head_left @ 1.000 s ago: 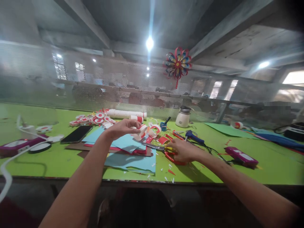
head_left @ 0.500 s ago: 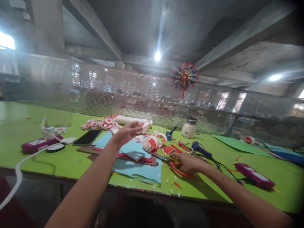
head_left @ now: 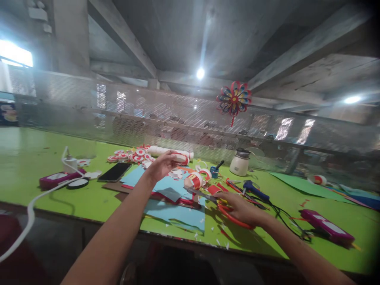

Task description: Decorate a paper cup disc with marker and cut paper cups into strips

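Observation:
Raised over the blue paper sheets (head_left: 166, 184), my left hand (head_left: 162, 165) grips a red and white paper ring (head_left: 181, 158) between thumb and fingers. My right hand (head_left: 237, 206) is wrapped round the orange handles of a pair of scissors (head_left: 234, 218), whose blades point left. Near the blade tips lies a red and white paper cup piece (head_left: 193, 181), with another ring behind it. Red scraps (head_left: 214, 189) lie just beyond the scissors. A heap of red and white paper discs (head_left: 138, 155) sits behind my left hand.
A black phone (head_left: 115, 172) and a purple power strip (head_left: 61, 179) with a white cable lie left. At right are a blue glue gun (head_left: 255, 190), a cream jug (head_left: 240, 162) and another purple strip (head_left: 326, 227). A perforated screen (head_left: 178, 126) stands behind.
The ring in my left hand has turned, so more of its red side shows. The whole view has shifted slightly. My right hand still holds the scissors.

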`<act>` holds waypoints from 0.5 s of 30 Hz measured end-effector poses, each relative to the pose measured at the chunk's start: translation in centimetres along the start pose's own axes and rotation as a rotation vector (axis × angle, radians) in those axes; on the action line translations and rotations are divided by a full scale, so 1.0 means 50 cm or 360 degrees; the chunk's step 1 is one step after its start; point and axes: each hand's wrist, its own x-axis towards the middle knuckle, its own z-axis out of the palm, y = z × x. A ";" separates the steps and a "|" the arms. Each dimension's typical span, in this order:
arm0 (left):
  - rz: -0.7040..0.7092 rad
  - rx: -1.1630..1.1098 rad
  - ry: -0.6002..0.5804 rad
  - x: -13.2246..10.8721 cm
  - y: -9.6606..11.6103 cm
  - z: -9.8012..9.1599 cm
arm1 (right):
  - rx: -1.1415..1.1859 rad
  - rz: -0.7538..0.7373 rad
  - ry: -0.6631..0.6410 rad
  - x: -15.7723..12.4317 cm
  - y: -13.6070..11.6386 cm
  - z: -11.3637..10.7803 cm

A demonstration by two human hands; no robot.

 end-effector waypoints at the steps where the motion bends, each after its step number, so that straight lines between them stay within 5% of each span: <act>1: 0.0007 -0.0041 0.0026 0.002 0.001 -0.005 | 0.0079 0.0003 0.0069 0.004 0.006 0.002; 6: -0.0066 -0.0173 0.0025 0.008 0.005 -0.014 | 0.0682 0.0105 0.0479 0.039 0.008 0.006; 11: -0.0295 -0.0087 -0.0056 0.008 -0.006 -0.008 | 0.1163 0.0166 0.0951 0.111 -0.073 -0.011; 15: -0.0544 0.0062 -0.0124 0.010 -0.038 -0.001 | 0.1298 0.0086 0.1072 0.182 -0.125 -0.006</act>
